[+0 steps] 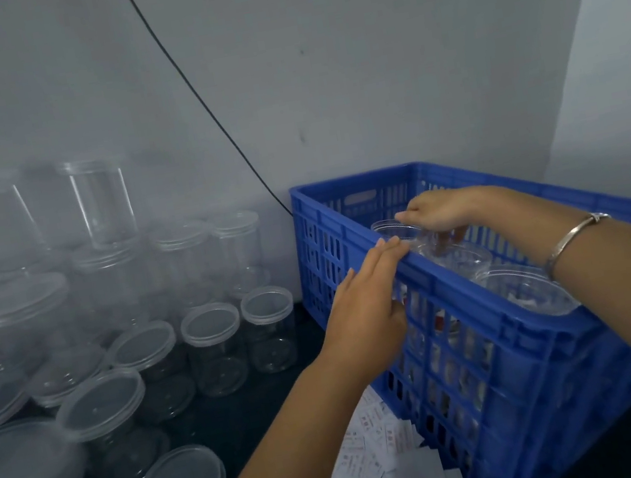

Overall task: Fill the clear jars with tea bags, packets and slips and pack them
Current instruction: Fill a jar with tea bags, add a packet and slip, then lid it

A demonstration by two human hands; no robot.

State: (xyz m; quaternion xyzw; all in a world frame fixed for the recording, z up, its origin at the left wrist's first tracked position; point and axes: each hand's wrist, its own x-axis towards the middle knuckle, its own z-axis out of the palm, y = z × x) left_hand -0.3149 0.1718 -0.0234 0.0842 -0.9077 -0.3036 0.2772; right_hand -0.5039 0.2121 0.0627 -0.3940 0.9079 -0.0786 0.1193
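Jars (525, 290) stand in a row inside the blue crate (535, 347), which sits on the dark worktop (251, 410). The right hand (444, 212) reaches over the far side, its fingers (457, 234) curled round the corner jar (394, 230), probably to seat it snugly against the crate wall. The left hand (363, 306) lies on the near rim with its fingers straight and together, holding nothing; it seems to steady the crate. Empty jars (214, 341) with lids wait to the left, within reach for filling. Paper slips (372, 452) lie heaped beside the crate.
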